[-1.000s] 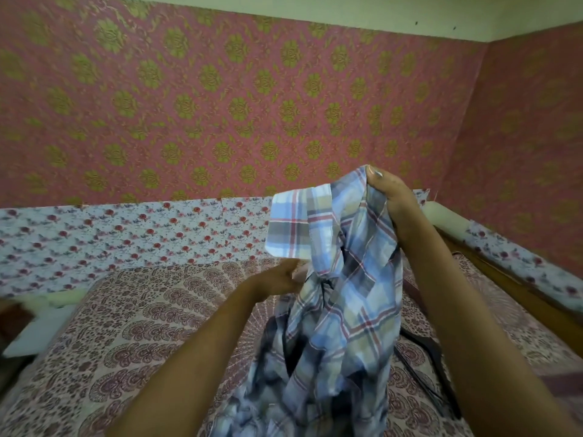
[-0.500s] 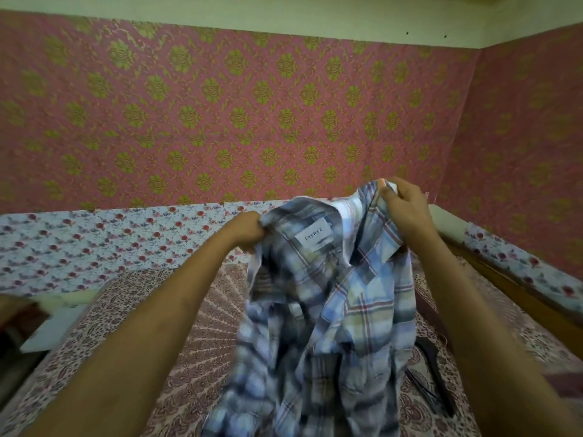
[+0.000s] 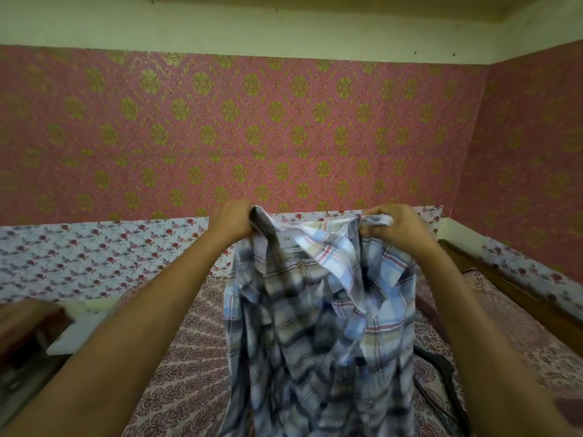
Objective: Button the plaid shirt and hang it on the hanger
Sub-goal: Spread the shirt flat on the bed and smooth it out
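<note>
Both hands raised and apart, each closed on cloth. Left hand with fingers curled round a bunch of the plaid shirt at one end of the collar. Right hand pinching the other end, thumb over a fold of fabric. Collar stretched between them, roughly level, with the neck label facing the camera just beside the left hand. Rest of the shirt hanging straight down from that line, long axis vertical. Front apparently open and unbuttoned, lower part dropping toward the bed, hem out of view.

Down and to the right, a black hanger lying on the bedspread, partly hidden behind the shirt's right edge. Nearer to the right hand than to the left, and well below both. Likely next: laying the shirt flat for buttoning, or lowering it toward the hanger. Either way a downward move, right side leading if toward the hanger.

Against half a second ago: hands wider apart and closer to level, collar pulled open rather than slack. Against a second ago: left hand up at the collar, no longer low at the shirt's middle. Shirt then dangling from the right hand alone.

Beyond: wooden bed frame along the right, floral cloth against the pink patterned wall, a blurred white object at the left edge.
</note>
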`<action>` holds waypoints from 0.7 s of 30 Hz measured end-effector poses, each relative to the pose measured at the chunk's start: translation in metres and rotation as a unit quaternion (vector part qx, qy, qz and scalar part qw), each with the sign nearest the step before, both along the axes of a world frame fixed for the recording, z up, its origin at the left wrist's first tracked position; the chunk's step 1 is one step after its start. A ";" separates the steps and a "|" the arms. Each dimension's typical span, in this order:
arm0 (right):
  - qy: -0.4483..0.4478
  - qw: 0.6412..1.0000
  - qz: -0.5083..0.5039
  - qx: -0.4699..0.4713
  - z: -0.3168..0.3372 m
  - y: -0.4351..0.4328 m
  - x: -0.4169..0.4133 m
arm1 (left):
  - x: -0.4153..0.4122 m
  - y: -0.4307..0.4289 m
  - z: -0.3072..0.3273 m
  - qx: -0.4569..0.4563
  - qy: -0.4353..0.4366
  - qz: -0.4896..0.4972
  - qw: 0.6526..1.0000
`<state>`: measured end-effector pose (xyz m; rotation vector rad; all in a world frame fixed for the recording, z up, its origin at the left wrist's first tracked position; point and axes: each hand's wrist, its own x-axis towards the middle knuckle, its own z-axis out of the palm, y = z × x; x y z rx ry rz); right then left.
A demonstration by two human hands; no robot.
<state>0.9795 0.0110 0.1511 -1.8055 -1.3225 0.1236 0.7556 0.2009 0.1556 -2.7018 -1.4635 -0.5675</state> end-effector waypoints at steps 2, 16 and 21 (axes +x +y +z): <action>-0.055 0.998 -0.032 0.009 -0.008 0.002 -0.003 | -0.001 0.001 -0.007 0.068 -0.002 0.030 0.997; 0.036 0.968 0.066 0.239 0.005 -0.020 -0.017 | -0.020 -0.032 0.012 -0.040 -0.489 -0.251 0.834; 0.085 0.951 0.178 0.238 0.049 -0.034 -0.016 | -0.023 -0.033 0.069 -0.025 -0.475 -0.292 0.830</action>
